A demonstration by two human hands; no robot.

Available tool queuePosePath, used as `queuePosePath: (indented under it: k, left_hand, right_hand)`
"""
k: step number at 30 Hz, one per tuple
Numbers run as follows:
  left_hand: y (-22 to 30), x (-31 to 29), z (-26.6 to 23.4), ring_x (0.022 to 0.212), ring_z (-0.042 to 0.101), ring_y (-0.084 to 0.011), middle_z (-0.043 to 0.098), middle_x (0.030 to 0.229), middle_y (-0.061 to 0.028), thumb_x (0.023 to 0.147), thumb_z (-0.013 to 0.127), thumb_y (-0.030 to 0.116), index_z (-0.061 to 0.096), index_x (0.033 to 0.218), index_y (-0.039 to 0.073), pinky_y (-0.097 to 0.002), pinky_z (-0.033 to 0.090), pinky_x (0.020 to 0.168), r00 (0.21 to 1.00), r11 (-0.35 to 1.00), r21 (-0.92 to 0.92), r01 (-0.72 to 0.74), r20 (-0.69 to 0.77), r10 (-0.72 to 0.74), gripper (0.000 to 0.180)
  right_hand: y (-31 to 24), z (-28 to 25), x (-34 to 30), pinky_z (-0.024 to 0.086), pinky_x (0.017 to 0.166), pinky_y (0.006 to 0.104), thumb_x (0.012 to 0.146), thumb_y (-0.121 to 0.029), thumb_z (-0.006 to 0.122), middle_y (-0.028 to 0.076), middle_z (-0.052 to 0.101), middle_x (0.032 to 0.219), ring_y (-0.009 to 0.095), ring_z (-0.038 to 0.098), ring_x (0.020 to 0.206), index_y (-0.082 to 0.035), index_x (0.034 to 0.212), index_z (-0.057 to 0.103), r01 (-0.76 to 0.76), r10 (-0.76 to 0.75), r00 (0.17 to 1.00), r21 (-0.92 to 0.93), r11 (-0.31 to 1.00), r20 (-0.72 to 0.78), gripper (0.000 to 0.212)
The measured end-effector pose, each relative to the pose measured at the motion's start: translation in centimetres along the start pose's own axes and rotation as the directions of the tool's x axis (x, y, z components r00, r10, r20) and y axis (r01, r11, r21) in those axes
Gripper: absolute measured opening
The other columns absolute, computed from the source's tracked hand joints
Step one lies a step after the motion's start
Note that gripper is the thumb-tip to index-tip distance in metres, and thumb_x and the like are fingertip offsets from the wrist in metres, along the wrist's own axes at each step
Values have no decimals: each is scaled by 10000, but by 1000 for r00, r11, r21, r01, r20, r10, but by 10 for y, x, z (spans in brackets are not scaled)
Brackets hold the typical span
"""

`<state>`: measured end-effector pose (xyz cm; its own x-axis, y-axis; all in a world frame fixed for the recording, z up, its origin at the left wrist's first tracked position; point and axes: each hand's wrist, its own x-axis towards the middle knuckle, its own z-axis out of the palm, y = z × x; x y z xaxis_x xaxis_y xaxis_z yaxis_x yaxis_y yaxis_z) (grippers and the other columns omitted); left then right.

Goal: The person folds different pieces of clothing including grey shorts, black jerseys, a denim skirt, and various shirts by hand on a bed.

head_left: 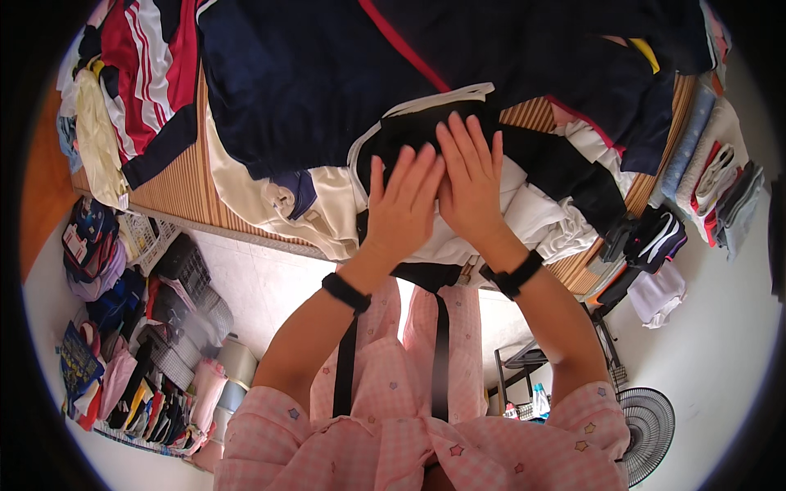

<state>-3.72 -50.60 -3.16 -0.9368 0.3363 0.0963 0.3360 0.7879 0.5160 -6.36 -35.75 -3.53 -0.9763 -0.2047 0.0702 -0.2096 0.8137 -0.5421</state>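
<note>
Both hands are laid flat, palms down, on a black cloth (409, 127) near the front edge of the bed, grasping nothing. The left hand (401, 204) has its fingers slightly spread and pointing away from the body; the right hand (471, 176) lies just beside it, reaching a little farther, and the fingertips of the left come close to its edge. A white band runs along the cloth's far and left edges. To the right, a black strip (565, 176) lies over white clothes (524, 209); whether it belongs to the same piece is hard to tell, since the hands cover the join. Beyond the cloth spreads a navy garment (278, 82) crossed by a red stripe, and to the left lie cream trousers, or something like them (327, 217). A red, white and navy top (147, 74) is at the far left, on the striped mat (168, 196). Each wrist wears a black band (346, 292). Below left are packed clothes (147, 393); at lower right stands a fan (651, 434).
</note>
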Motion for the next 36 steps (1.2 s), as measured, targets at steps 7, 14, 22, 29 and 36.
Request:
queuePosePath:
  k: [7,14,22,29,36]
  left_hand:
    - [-30,6,39,1437,255,-305,305,1534,-168,811,557,209,371,1448,23,-546,149,1156,971,983,185,-10,235,-34,689]
    - [-16,29,-9,1417,285,-314,331,1518,-146,756,652,122,364,1449,44,-508,196,1144,957,998,-25,51,286,-41,754]
    - [-44,-6,-29,1030,526,-293,519,1139,-176,701,839,308,465,1217,27,-411,411,932,701,666,-227,710,142,-699,697]
    - [-91,1,-11,822,492,-145,536,913,-42,676,882,315,524,1071,-42,-282,436,764,427,336,-274,901,429,-796,642]
    - [-73,10,-10,958,603,-183,652,1108,-71,790,738,123,600,1159,-3,-282,453,853,492,220,-489,844,543,-680,414]
  right_hand:
    - [30,34,1,123,1125,614,867,-256,563,83,340,1529,240,293,1424,-78,1454,379,-69,84,991,-144,987,106,641]
    - [-1,-18,-8,370,979,456,815,-202,681,179,504,1213,300,487,1122,-20,1266,453,-420,460,876,243,874,-142,537]
    - [-2,6,-37,467,682,274,703,-367,849,88,519,892,162,518,776,18,1097,465,-822,912,395,485,297,110,671]
    - [-1,13,-9,478,896,400,619,-475,843,250,586,1162,368,592,1068,33,1182,481,-888,920,212,457,41,329,840]
    - [14,15,-9,486,912,419,668,-357,781,279,619,1140,414,607,1047,50,1062,617,-872,872,253,489,19,418,590]
